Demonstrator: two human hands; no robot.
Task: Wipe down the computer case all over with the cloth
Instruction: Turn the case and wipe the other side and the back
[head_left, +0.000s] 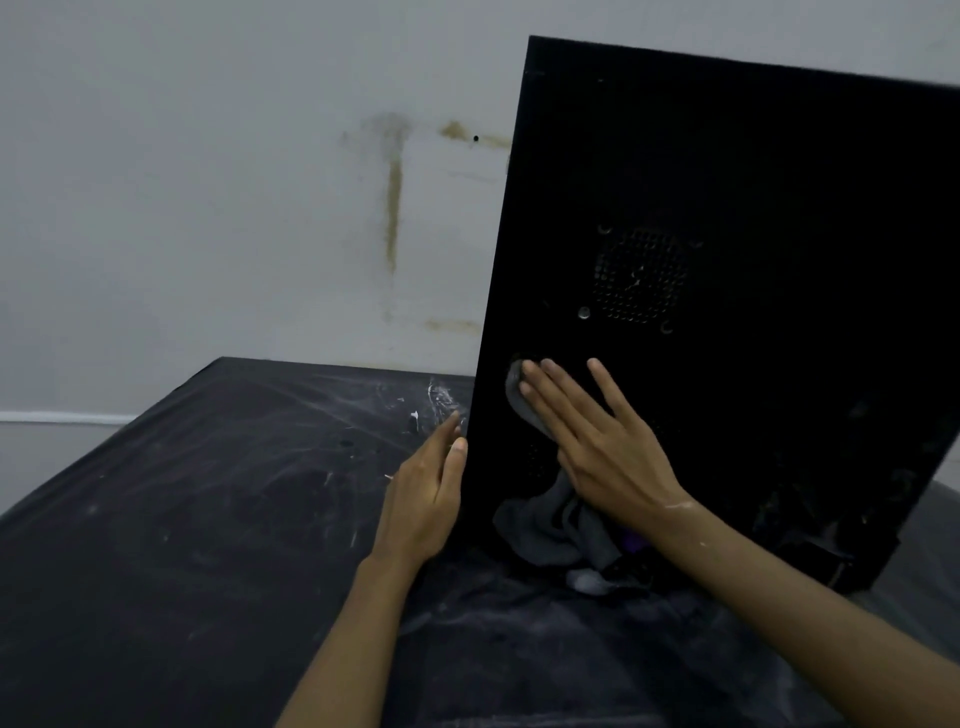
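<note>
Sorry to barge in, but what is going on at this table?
A person is wiping a black computer case that stands on a dark, dusty table. The right hand presses a grey cloth flat against its broad side, low down, below the round vent, while the left hand steadies the case's left edge.

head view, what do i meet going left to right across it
white strip along the wall → brown wall stain → left hand → right hand; cloth and computer case overlap the right hand, so left out
</note>
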